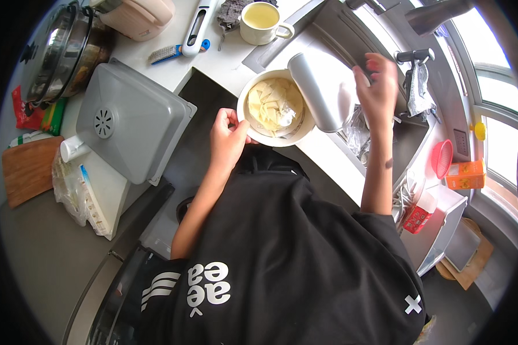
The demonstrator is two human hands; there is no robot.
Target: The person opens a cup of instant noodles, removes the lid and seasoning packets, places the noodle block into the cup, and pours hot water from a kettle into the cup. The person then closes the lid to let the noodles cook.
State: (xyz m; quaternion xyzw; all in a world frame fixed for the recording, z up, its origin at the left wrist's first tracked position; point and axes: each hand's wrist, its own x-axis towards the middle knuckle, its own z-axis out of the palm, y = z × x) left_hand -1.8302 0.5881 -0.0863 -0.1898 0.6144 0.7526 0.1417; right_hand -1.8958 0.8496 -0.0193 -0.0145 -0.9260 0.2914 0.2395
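My left hand (231,136) grips the left rim of a white bowl (245,105) of flat, pale yellow food pieces (270,103). A shiny patch, perhaps water or clear film, shows among the pieces. Right of the bowl, a large glossy white and silver vessel (321,92), possibly a kettle, overlaps its right rim. My right hand (377,86), blurred, has curled fingers beside the vessel's right side; whether it holds a handle there cannot be told. Behind the bowl stands a cream mug (261,32) with yellowish liquid.
A sink (408,144) lies to the right, with clear plastic in it. A blue-handled brush (168,54) and a white peeler-like tool (196,32) lie on the back counter. At left are a grey plastic basin (131,116), upside down, stacked steel pots (64,47) and a wooden board (32,168).
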